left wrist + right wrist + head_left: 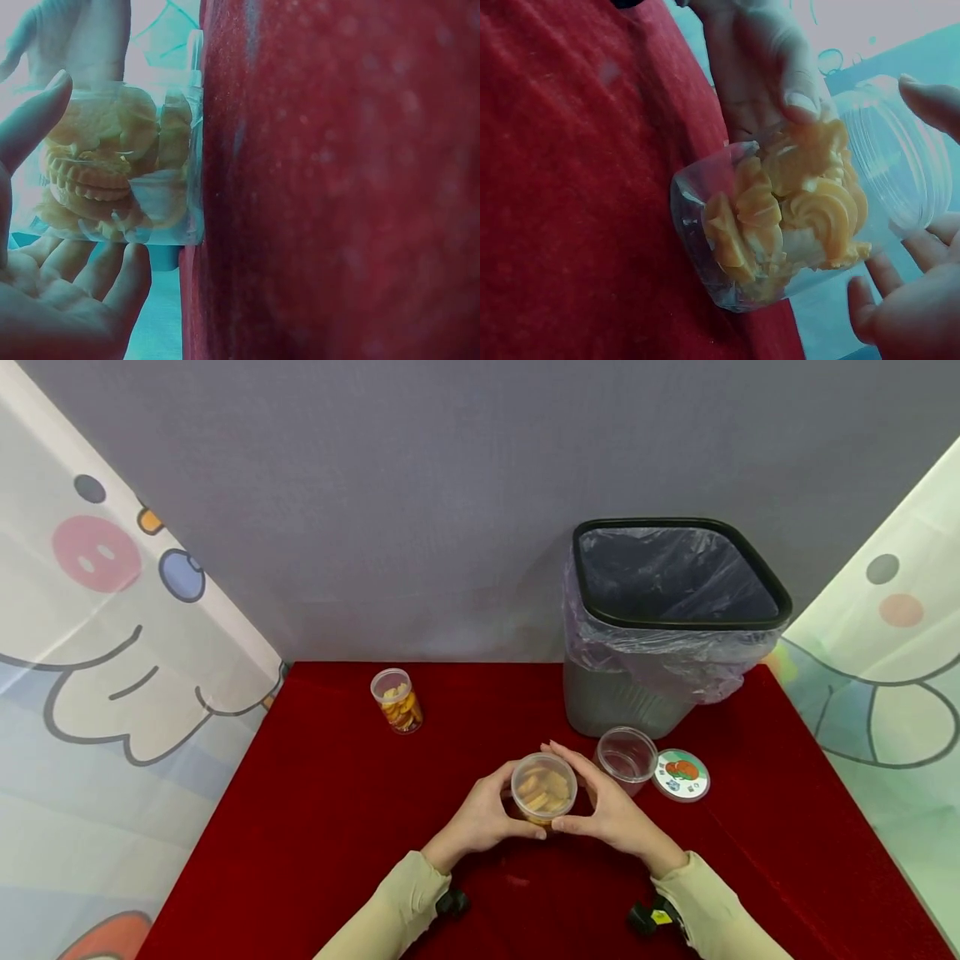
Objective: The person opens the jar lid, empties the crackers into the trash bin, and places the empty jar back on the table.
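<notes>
In the head view a clear plastic cookie jar (543, 787) with a translucent lid sits between both hands near the front middle of the table. My left hand (483, 817) holds its left side, and my right hand (611, 814) grips the other side, thumbs toward me. Stacked yellow cookies (90, 169) show through the wall in the left wrist view. The jar tilts in the right wrist view, its ribbed lid (904, 150) by the right thumb. Just beyond the right hand stands an open clear jar (627, 756), with a round printed lid (682, 775) lying beside it.
Another clear jar of yellow snacks (397, 702) stands at the back left. At the back right is a grey bin (622, 702) with a black rim and a purple plastic liner. A red cloth (315, 827) covers the table, and a grey wall (420, 527) rises behind it.
</notes>
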The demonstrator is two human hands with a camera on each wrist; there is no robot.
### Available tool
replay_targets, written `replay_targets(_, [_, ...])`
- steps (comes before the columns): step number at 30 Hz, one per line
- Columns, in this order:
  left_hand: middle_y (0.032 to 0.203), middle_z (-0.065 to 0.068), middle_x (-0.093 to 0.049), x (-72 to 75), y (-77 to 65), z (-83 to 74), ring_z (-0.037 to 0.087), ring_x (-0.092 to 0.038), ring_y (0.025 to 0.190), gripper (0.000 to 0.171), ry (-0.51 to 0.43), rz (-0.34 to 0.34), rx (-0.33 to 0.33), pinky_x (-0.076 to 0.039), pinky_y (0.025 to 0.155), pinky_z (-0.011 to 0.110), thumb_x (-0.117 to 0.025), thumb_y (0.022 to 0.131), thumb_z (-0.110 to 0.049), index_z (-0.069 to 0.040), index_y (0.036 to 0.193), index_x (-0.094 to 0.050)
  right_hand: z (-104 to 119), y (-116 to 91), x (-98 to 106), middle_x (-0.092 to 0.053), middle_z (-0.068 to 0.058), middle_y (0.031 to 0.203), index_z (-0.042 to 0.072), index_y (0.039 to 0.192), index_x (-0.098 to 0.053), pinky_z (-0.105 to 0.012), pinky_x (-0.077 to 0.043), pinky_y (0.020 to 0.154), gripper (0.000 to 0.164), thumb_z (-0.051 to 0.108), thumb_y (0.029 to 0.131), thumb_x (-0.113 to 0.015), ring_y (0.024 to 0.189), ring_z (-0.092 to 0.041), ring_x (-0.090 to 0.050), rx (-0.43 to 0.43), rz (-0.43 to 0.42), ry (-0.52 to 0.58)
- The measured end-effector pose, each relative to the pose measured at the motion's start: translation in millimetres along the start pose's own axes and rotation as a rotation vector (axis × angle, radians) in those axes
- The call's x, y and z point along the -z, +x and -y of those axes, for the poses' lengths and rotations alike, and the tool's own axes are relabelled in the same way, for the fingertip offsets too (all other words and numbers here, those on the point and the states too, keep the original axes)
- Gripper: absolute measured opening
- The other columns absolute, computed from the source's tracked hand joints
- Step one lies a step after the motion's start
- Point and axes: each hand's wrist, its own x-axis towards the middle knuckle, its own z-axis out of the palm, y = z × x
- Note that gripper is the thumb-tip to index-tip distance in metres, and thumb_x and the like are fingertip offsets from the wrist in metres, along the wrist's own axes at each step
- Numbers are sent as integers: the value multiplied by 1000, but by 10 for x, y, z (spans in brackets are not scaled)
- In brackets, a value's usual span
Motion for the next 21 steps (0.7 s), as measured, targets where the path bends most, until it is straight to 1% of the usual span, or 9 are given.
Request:
replay_targets(3, [139,0,-55,1,-2,4,18,-55,123,93,2,3,-8,-46,101,34,-93,70,-11,-17,148,-44,48,-35,-58,-31,-9,159,20,158,-27,-22,-32,109,96,10,81,-84,142,-21,-33,35,-86,-142])
replay_targets(7, [138,-7,-55,13,-4,17,14,-56,122,91,-4,6,-21,-46,100,32,-93,70,-17,-23,147,-45,112,-83,-210,-37,-4,154,22,156,-33,-25,-37,103,95,20,78,-88,137,-20,-37,26,-265,-322])
replay_targets(10, [136,-8,-56,23,-3,26,13,-56,121,89,-13,10,-32,-47,100,31,-93,71,-21,-24,146,-45,145,-99,-359,-38,-3,152,22,154,-36,-19,-35,103,96,21,75,-90,137,-22,-37,19,-388,-375])
replay_targets(13, [137,-6,-55,29,-4,31,13,-56,121,87,-13,15,-41,-47,100,31,-91,74,-23,-22,147,-45,162,-97,-492,-39,-7,150,18,153,-38,-15,-29,105,99,21,71,-93,136,-24,-36,20,-464,-396])
replay_targets(15, [138,-5,-55,32,-6,32,14,-56,121,86,-12,17,-45,-47,100,31,-90,75,-21,-20,147,-44,166,-88,-557,-40,-7,149,16,152,-40,-21,-29,108,100,21,69,-94,136,-24,-36,6,-494,-408])
replay_targets(17, [138,-4,-55,32,-6,30,14,-56,122,85,-12,18,-47,-47,100,30,-90,76,-20,-19,147,-44,174,-73,-600,-41,-8,148,13,151,-42,-33,-31,109,101,21,66,-95,136,-25,-36,-8,-512,-411])
replay_targets(19, [138,-4,-55,31,-6,29,14,-56,121,85,-14,16,-49,-47,99,30,-90,75,-18,-18,147,-45,180,-57,-621,-42,-9,146,10,150,-43,-43,-35,106,100,21,65,-96,134,-26,-37,-21,-527,-415])
replay_targets(20, [138,-4,-55,31,-6,29,14,-56,121,84,-14,15,-50,-47,99,30,-90,75,-18,-18,147,-45,182,-50,-623,-43,-10,145,9,149,-44,-46,-35,104,100,21,65,-96,134,-26,-37,-22,-533,-417])
replay_targets(21, [138,-4,-55,29,-6,28,15,-56,121,85,-15,15,-51,-47,99,31,-90,75,-18,-18,147,-45,184,-45,-621,-43,-10,145,8,149,-44,-46,-36,104,100,21,64,-96,133,-26,-38,-23,-536,-417])
